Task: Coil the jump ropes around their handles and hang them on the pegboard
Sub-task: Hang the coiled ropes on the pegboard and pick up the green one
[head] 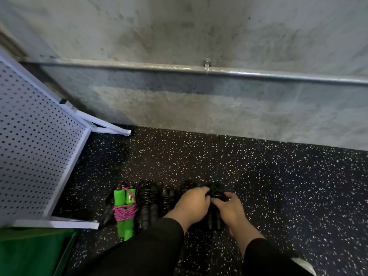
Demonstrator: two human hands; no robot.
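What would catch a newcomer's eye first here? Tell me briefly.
The green-handled rope, wound in pink cord, glows on the dark floor lower left. Beside it, both hands, left hand and right hand, grip a black rope. A white pegboard stands at the left.

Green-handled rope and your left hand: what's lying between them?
Head view: two coiled black jump ropes lie on the floor between the green-handled rope and the left hand.
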